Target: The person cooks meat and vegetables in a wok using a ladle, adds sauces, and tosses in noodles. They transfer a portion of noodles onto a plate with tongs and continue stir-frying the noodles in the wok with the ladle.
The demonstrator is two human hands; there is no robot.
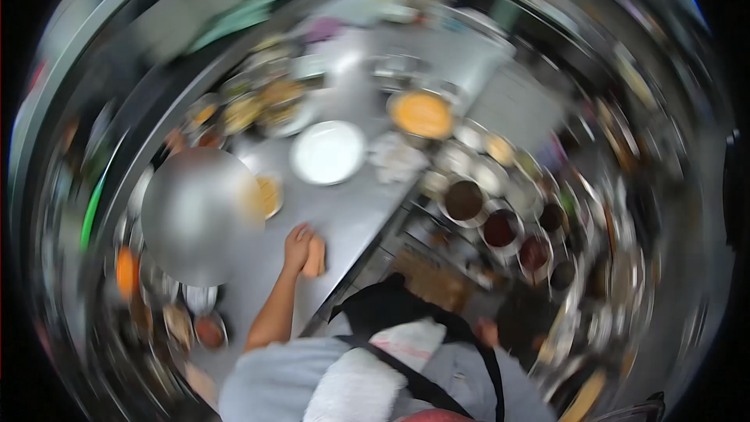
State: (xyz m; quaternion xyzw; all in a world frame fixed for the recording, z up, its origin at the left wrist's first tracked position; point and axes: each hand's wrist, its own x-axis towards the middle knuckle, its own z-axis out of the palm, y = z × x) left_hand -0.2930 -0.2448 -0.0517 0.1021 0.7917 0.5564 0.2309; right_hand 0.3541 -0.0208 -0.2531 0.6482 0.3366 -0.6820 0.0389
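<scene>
My left hand (297, 248) rests on the steel table (355, 223) near its front edge, its fingers together. Right against it lies a small orange-pink item (315, 256); whether the fingers grip it is unclear. Farther back on the table stands a white plate (328, 152) with nothing on it, and a small bowl of yellow food (269, 195) is to its left. A smeared skin-coloured patch (486, 332) to the right of my apron may be my right hand; its fingers cannot be made out.
Behind the plate are a bowl of orange food (422, 113) and a crumpled white cloth (397, 156). Several sauce containers (500, 228) stand at right. Dishes of food (277, 101) fill the back left. Another person's hand (174, 141) shows at left. A large grey blur covers the left side.
</scene>
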